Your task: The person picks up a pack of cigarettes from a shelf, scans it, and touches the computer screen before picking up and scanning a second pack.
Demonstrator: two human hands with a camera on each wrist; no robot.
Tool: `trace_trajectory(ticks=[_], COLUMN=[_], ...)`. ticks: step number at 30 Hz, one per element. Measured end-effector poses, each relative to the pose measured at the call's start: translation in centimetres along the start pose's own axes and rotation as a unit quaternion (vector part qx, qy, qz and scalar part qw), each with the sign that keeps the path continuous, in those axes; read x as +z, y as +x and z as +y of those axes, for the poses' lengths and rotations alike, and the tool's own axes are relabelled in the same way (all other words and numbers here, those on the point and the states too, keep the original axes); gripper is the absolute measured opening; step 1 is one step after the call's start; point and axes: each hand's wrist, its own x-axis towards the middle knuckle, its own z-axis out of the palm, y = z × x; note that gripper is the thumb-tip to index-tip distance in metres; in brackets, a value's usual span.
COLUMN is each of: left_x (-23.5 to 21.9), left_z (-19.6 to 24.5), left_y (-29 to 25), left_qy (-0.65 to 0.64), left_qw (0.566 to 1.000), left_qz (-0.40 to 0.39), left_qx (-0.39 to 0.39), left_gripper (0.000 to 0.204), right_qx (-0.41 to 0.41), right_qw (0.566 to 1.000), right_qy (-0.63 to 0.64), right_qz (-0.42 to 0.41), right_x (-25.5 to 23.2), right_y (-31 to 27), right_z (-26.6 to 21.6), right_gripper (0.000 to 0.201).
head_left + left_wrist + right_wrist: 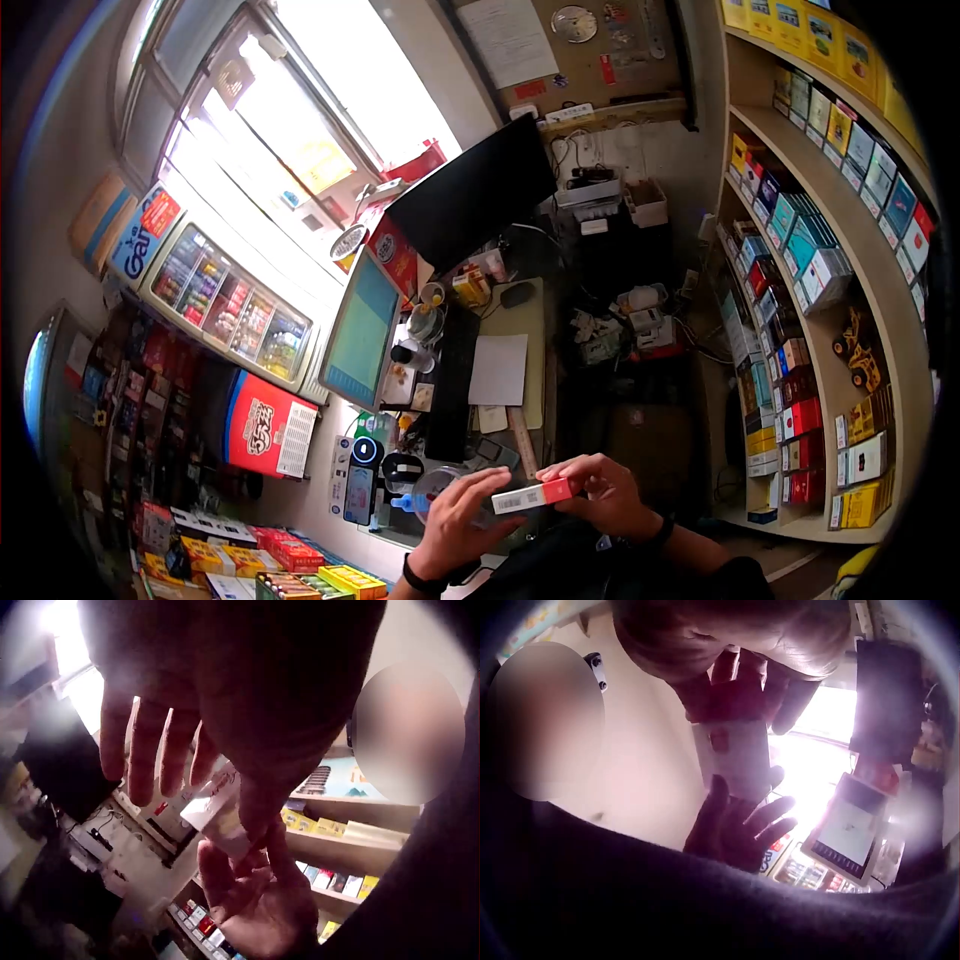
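A small white-and-red cigarette pack point(530, 497) is held between the two hands in front of the body, its barcode side facing up. My right hand point(612, 497) pinches the red end between thumb and fingers. At the white end is my left hand point(455, 528), fingers straight and apart. In the right wrist view, the thumb of the left hand point(739, 832) lies along the edge of the pack point(735, 754). The left wrist view shows the four left fingers point(139, 761) extended, with the pack point(217, 806) partly hidden behind the thumb.
Beyond the hands is a desk with a white paper point(498, 370), wooden ruler point(522, 442), keyboard point(455, 370) and lit screen point(362, 330). Shelves point(790, 115) of packs line the right. Boxed goods point(290, 548) lie at lower left; a plastic container point(437, 487) stands near the left hand.
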Motion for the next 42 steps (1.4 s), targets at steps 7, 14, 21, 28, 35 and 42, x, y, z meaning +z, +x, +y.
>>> trace_trajectory(ticks=[7, 14, 21, 28, 35, 42], left_x=[0.8, 2.8, 2.8, -0.9, -3.1, -8.3], left_z=[-1.2, -1.5, -2.6, -5.4, -8.1, -10.8], left_y=[-2.6, -3.8, -4.3, -6.3, -10.5, -16.3], left_qy=[-0.136, -0.375, -0.631, -0.751, -0.691, -0.337], left_qw=[0.987, 0.925, 0.764, 0.618, 0.645, 0.808], left_qz=[0.078, 0.002, 0.058, 0.214, 0.308, 0.407], left_qx=[-0.045, -0.068, -0.121, -0.093, -0.107, -0.261], left_gripper=[0.035, 0.048, 0.057, 0.059, 0.060, 0.071], right_qx=[0.071, 0.146, 0.196, 0.220, 0.245, 0.239], right_qw=[0.986, 0.970, 0.950, 0.951, 0.952, 0.951], right_qy=[-0.131, -0.117, -0.196, -0.215, -0.183, -0.192], right_qz=[-0.071, -0.152, -0.142, -0.016, 0.032, 0.050], right_x=[0.4, 0.8, 0.9, 0.4, 0.2, -0.7], right_y=[0.7, 0.5, 0.6, 0.5, 0.4, 0.3], right_z=[-0.2, 0.3, -0.9, -0.1, 0.9, 1.6], right_gripper=[0.034, 0.037, 0.033, 0.025, 0.022, 0.021])
